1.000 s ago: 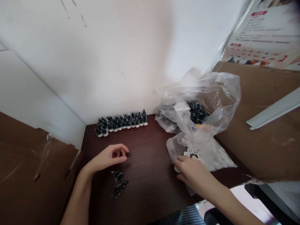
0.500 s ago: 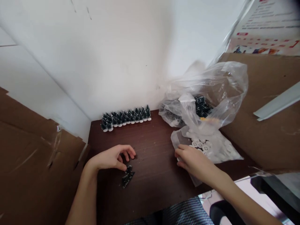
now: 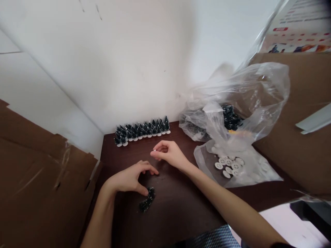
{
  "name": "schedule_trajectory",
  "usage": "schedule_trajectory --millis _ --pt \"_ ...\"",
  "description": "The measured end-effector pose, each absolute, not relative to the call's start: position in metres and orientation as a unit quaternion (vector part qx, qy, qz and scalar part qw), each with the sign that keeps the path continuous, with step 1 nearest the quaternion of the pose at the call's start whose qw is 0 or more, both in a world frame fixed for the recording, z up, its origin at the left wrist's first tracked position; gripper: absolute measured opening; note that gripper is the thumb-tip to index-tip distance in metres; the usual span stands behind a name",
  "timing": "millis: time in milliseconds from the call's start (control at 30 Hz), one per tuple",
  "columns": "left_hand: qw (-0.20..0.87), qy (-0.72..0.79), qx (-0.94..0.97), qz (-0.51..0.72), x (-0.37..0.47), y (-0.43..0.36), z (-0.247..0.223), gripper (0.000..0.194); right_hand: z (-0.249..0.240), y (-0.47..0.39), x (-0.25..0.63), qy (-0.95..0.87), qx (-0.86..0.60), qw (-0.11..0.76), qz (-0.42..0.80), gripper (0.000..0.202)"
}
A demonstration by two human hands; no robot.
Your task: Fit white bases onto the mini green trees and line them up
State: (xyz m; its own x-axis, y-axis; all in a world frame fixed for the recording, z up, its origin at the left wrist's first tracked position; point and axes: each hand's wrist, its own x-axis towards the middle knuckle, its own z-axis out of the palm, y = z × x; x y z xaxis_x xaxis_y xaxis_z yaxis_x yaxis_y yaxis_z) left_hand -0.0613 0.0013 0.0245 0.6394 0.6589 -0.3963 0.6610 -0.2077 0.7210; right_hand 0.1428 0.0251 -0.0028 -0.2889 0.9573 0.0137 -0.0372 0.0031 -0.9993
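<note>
Head view, mid-frame: right hand (image 3: 169, 154) pinched a white piece (image 3: 154, 150); left hand (image 3: 130, 177) gaped by a dark tree (image 3: 146, 205). Pickup seemed in hand, needing a left pinch.

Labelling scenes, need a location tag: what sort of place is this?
Probably a small hand-assembly workstation: a dark tabletop with cardboard at its sides, miniature trees lined up along the wall, and white discs in clear plastic.

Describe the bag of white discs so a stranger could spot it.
Find the dark brown table, then its right side. There, in front of a bulky clear bag, lies a flatter bag. Unlike its neighbour, which holds dark bristly pieces, it holds white discs.
</note>
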Motion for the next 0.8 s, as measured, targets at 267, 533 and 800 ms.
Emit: schedule_trajectory --millis 267,533,800 --pt "0.351 0.463 0.810 0.080 -0.051 0.003 0.009 0.039 -0.029 0.022 0.142 -0.413 -0.389 0.493 0.660 0.037" --pt "0.168 0.502 0.827 0.190 -0.034 0.011 -0.009 0.033 -0.022 0.026 0.149 -0.394 -0.393 0.546 0.627 0.033" --pt "0.112 0.527 0.820 0.196 -0.025 0.013 -0.022 0.040 -0.020 0.026 0.151 -0.376 -0.393 0.563 0.623 0.033"
